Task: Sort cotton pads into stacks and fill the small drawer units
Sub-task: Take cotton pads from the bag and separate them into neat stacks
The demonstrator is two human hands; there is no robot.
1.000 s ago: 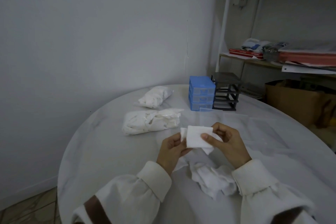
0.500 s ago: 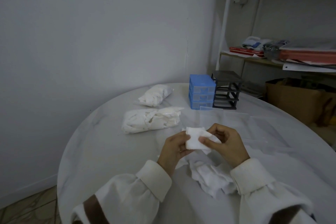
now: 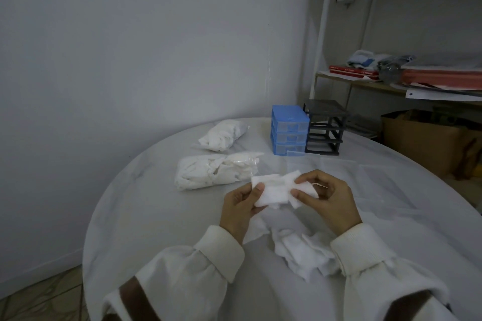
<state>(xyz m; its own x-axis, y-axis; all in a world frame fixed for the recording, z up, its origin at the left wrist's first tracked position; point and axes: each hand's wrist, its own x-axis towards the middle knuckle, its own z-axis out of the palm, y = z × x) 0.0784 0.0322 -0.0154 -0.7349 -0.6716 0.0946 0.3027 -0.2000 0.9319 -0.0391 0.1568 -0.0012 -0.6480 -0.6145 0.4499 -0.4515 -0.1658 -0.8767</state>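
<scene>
Small bunch of white square cotton pads (image 3: 276, 191) held above round white table (image 3: 146, 216), long axis left-right, pinched between left hand (image 3: 241, 206) and right hand (image 3: 327, 197); blue plastic drawer unit (image 3: 289, 133) well beyond fingers, nearer right hand.

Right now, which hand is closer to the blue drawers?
The right hand. It sits almost straight in front of the blue drawers, just a bit toward the person. The left hand is farther off to the left. Both hands pinch the cotton pads between them.
</scene>
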